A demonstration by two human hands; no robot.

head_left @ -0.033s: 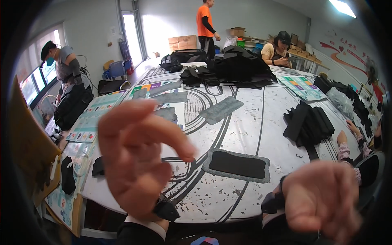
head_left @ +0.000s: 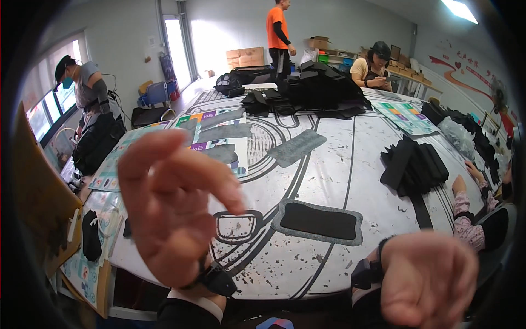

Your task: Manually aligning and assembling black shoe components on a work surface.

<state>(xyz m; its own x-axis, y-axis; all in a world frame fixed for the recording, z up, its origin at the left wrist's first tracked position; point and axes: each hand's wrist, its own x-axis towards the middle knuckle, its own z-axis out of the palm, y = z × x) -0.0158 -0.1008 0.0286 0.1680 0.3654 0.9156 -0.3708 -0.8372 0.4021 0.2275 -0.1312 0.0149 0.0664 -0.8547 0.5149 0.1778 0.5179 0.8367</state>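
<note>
My left hand [head_left: 175, 214] is raised over the near left of the table, its fingers bent and apart with nothing in them. Low on the right, my right hand [head_left: 427, 274] hangs in the air, slightly blurred, palm showing, fingers loosely curled and holding nothing visible. Between the hands lies a black rectangular pad [head_left: 318, 220] on a larger grey, rounded fabric piece [head_left: 356, 233]. Farther off is another grey fabric piece [head_left: 298, 147]. More grey pieces [head_left: 226, 131] lie on a colourful printed sheet beyond my left hand. A bundle of black fabric strips [head_left: 415, 167] sits beyond my right hand.
The white table [head_left: 307, 268] has black line drawings and worn spots. A large black fabric heap [head_left: 329, 90] fills its far side. At the right edge are a person's hands [head_left: 466, 183] and a clear plastic bag [head_left: 457, 137]. Other people stand or sit around the room.
My left hand has shifted a little left, uncovering more of the drawn outline beside it. My right hand has moved slightly left and down. The standing person in orange has shifted slightly right.
</note>
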